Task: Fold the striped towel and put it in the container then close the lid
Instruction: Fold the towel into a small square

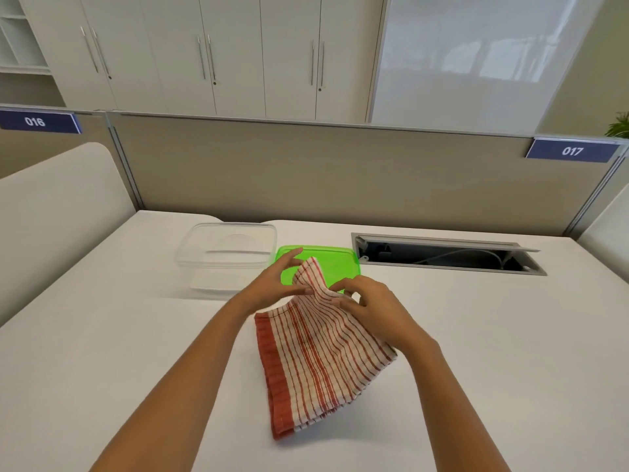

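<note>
The red-and-white striped towel (316, 359) lies partly folded on the white table, its far end lifted and bunched. My left hand (272, 284) pinches that raised end from the left. My right hand (371, 304) grips the same end from the right, fingers curled into the cloth. Just beyond the hands lies the green lid (337, 264), flat on the table and partly hidden by the towel and my left fingers. The clear plastic container (226, 255) stands open to the left of the lid, with nothing inside.
An open cable hatch (446, 258) is sunk into the white table (493, 352) at the right of the lid. A grey partition (306, 172) closes off the far edge, with white side dividers at left and right.
</note>
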`<action>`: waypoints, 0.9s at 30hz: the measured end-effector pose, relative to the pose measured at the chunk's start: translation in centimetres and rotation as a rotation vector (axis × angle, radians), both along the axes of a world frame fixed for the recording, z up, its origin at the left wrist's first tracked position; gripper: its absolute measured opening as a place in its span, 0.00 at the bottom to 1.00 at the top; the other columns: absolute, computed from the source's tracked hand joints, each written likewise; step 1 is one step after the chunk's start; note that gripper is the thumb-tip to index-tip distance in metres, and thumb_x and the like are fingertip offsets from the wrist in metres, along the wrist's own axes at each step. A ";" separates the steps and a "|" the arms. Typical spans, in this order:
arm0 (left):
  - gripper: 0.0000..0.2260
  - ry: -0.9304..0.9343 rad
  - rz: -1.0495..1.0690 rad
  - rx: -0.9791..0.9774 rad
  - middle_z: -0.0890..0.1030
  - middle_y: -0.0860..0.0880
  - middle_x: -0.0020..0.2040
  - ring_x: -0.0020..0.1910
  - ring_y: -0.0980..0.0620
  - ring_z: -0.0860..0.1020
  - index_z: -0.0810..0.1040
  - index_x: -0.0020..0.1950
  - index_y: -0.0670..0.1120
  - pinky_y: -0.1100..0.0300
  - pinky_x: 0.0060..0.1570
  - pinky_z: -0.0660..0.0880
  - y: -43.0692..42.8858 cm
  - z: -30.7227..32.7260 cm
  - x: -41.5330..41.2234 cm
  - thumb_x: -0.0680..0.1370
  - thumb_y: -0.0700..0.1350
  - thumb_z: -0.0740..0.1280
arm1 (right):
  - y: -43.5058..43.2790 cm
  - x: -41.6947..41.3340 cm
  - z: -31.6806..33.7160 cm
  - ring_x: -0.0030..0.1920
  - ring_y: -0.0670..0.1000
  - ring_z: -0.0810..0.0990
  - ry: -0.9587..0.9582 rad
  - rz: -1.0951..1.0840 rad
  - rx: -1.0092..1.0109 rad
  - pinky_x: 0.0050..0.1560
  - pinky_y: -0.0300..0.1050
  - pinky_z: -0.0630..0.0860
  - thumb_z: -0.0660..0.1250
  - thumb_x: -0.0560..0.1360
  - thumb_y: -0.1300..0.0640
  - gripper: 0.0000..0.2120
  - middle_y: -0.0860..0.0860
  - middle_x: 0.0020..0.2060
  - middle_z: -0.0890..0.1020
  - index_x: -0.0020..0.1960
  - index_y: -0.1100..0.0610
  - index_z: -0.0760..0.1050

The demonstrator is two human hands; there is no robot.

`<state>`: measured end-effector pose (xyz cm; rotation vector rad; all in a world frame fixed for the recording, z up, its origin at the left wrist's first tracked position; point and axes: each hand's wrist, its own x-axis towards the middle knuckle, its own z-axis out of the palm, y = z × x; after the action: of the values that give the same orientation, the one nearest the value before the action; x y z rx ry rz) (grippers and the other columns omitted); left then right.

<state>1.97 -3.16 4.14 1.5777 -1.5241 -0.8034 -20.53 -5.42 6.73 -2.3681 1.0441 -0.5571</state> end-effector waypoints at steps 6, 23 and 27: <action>0.18 0.324 -0.100 0.023 0.85 0.58 0.49 0.52 0.62 0.80 0.82 0.49 0.56 0.65 0.57 0.74 1.4 2.3 1.5 0.61 0.54 0.78 | -0.7 -0.9 3.8 0.36 0.41 0.74 -0.079 0.096 0.047 0.41 0.37 0.72 0.64 0.75 0.46 0.06 0.39 0.44 0.77 0.49 0.35 0.76; 0.14 0.417 -0.006 -0.206 0.83 0.61 0.45 0.45 0.61 0.81 0.76 0.54 0.53 0.70 0.42 0.78 4.1 6.7 -0.6 0.70 0.54 0.65 | -2.6 -6.1 3.2 0.43 0.50 0.80 0.004 -0.155 0.119 0.41 0.46 0.76 0.69 0.71 0.54 0.03 0.45 0.40 0.83 0.44 0.48 0.81; 0.15 0.467 0.011 -0.200 0.83 0.58 0.48 0.48 0.58 0.83 0.74 0.57 0.54 0.65 0.42 0.80 5.0 6.4 -0.6 0.71 0.54 0.64 | -2.0 -7.4 4.5 0.48 0.46 0.83 -0.483 -0.134 0.252 0.49 0.43 0.77 0.70 0.72 0.52 0.06 0.46 0.45 0.85 0.49 0.50 0.80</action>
<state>1.40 1.81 10.50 1.1512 -1.2107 -0.9066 -27.96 -7.47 11.21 -1.8271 0.9820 -0.9303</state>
